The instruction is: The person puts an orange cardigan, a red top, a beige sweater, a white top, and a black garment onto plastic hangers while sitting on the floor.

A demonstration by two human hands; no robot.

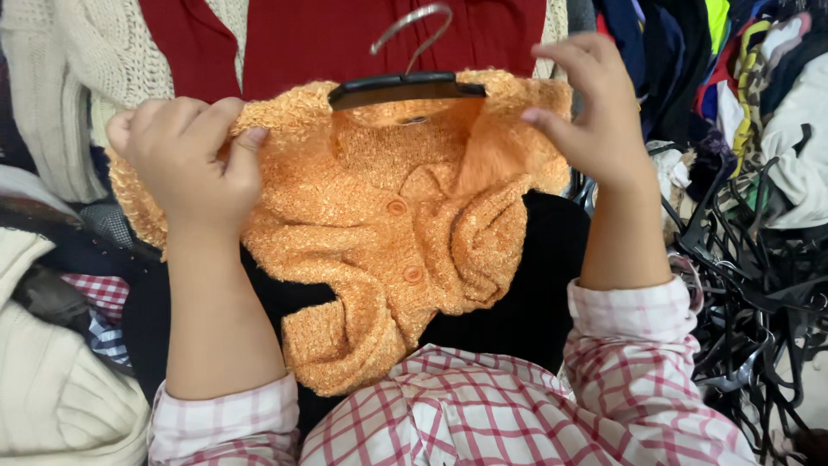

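Observation:
A fuzzy orange knitted cardigan with round orange buttons hangs on a black hanger with a metal hook. My left hand is closed around the cardigan's left shoulder. At the right shoulder, my right hand pinches the knit between thumb and fingers, close to the hanger's end. The cardigan's lower part bunches over a black garment in my lap. Both of my sleeves are pink-and-white checked.
A red garment and a cream cable-knit sweater hang behind. At the right lies a pile of mixed clothes, with a tangle of black hangers below it. More cream knitwear sits at the lower left.

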